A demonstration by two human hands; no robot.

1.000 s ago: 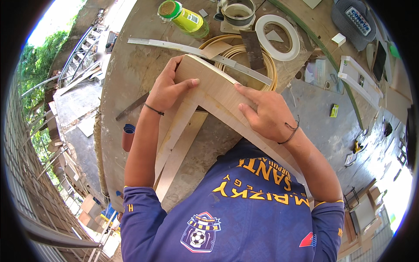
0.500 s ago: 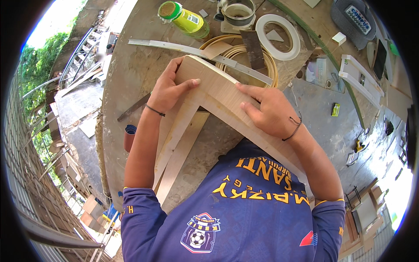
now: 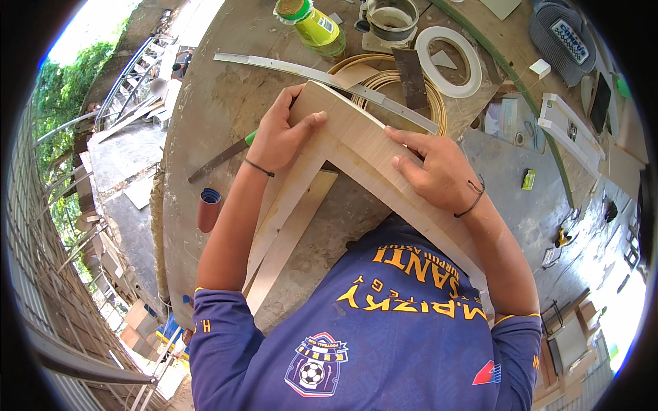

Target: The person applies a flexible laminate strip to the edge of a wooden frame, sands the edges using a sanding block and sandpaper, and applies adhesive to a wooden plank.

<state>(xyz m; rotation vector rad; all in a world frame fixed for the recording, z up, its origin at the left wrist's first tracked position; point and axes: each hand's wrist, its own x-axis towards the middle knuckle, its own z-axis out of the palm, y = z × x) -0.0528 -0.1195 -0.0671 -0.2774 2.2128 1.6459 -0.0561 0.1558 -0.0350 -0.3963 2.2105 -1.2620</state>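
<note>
At dusty table (image 3: pixel 223 103), clamps left hand (image 3: pixel 284 140) and right hand (image 3: pixel 439 169) on wood piece (image 3: pixel 346 130), likely light, stiff, easiest by edges.

The frame (image 3: pixel 343 123) is over the bench (image 3: pixel 226 103), the left hand (image 3: pixel 284 137) at its left edge, the right hand (image 3: pixel 439 171) on its right leg. A slat (image 3: pixel 305 212) lies inside the frame's angle. Left of the frame are a blade (image 3: pixel 218 161) and, nearer the person, a roll (image 3: pixel 207 218). Just behind the frame, a strip (image 3: pixel 384 102) crosses a coil (image 3: pixel 439 103). Farther behind the frame are a jar (image 3: pixel 319 34), a cylinder (image 3: pixel 391 31) to the right, then a ring (image 3: pixel 473 65); well right, a cap (image 3: pixel 558 51).
</note>
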